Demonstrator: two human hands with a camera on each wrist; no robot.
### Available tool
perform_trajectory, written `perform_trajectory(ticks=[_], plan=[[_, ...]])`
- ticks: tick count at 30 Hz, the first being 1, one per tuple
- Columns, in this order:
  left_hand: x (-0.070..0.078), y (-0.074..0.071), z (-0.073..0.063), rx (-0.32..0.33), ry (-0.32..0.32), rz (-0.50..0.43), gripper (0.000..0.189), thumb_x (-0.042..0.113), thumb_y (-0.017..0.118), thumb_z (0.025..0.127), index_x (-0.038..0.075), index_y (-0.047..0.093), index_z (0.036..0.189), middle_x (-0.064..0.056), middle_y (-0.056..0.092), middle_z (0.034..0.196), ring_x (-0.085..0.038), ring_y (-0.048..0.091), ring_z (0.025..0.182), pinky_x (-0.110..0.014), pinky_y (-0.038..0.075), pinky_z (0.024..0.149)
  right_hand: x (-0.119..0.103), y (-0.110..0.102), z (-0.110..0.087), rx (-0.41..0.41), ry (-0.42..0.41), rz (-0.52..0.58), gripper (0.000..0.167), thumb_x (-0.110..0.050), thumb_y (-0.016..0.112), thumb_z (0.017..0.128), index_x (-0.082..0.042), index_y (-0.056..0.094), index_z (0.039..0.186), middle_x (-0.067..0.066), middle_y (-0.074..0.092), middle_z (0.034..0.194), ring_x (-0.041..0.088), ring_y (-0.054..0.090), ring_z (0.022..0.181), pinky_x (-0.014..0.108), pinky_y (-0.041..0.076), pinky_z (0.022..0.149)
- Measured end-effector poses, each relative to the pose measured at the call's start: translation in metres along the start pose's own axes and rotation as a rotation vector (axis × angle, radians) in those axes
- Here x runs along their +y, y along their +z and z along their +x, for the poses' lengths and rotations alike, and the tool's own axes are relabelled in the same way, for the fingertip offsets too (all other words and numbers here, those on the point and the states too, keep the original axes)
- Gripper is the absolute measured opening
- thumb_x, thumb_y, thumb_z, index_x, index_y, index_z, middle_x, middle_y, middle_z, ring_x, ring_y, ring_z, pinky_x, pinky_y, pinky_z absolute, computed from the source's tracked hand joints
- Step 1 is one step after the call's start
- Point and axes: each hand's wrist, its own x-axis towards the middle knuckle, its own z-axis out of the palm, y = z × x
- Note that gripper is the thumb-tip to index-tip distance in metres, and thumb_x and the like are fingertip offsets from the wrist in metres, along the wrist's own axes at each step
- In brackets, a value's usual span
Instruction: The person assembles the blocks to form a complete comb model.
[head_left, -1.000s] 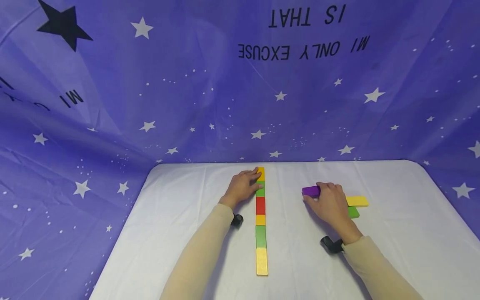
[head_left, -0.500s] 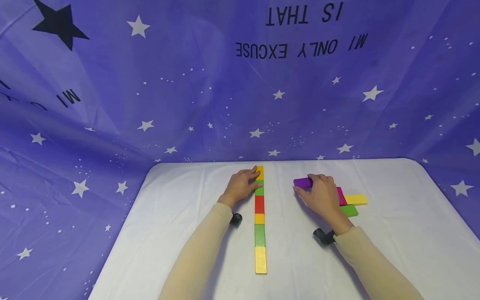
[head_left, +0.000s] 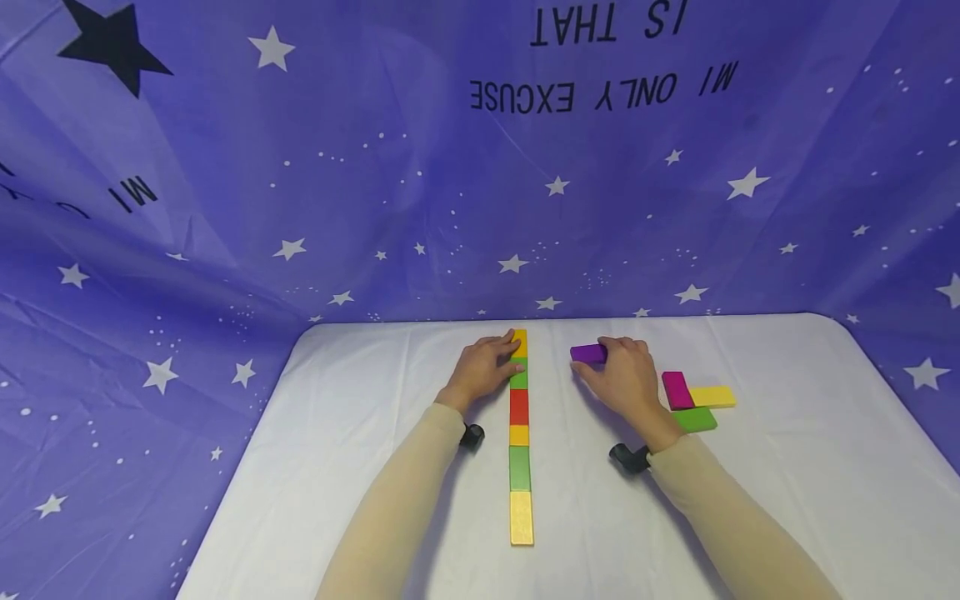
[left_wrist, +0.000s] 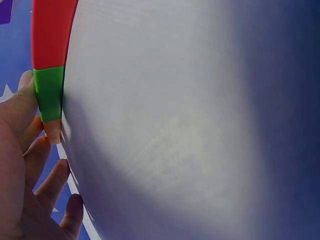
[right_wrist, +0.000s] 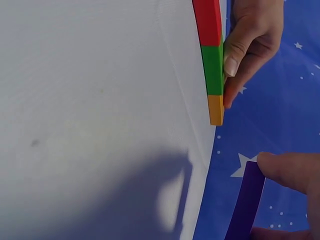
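A straight row of coloured blocks runs away from the person, with a red block (head_left: 519,407) in it. My left hand (head_left: 483,371) touches the row's far end from the left. Its thumb lies at the green block (left_wrist: 49,94) and its index finger at the orange end block (head_left: 520,342); the other fingers spread loosely in the left wrist view. Right of the row, my right hand (head_left: 626,375) pinches a purple block (head_left: 588,354) between thumb and fingers. Its shadow falls on the cloth in the right wrist view, apart from the block. The purple block's right end is hidden by the hand.
To the right lie a magenta block (head_left: 677,390), a yellow block (head_left: 713,397) and a green block (head_left: 696,419), close together. A white cloth (head_left: 585,517) covers the table. Behind it hangs a purple star-patterned curtain (head_left: 420,167).
My right hand has carried the purple block left and a little away from the person, towards the row, uncovering the magenta block. My left hand has stayed at the row's far end.
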Motion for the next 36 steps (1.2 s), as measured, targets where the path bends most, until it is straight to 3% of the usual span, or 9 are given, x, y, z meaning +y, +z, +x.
perform_trajectory(ticks=[36], plan=[[-0.001,0.002,0.002,0.014,0.018,0.019,0.056,0.042,0.066,0.096,0.016,0.055,0.145,0.004,0.042,0.156,-0.024,0.043,0.142,-0.041,0.032,0.118,-0.028,0.049,0.048,-0.094,0.050,-0.037,0.066,-0.047,0.076,0.085,0.006,0.067,0.123,0.027,0.068,0.117,0.043,0.057,0.104,0.050,0.047,0.089]])
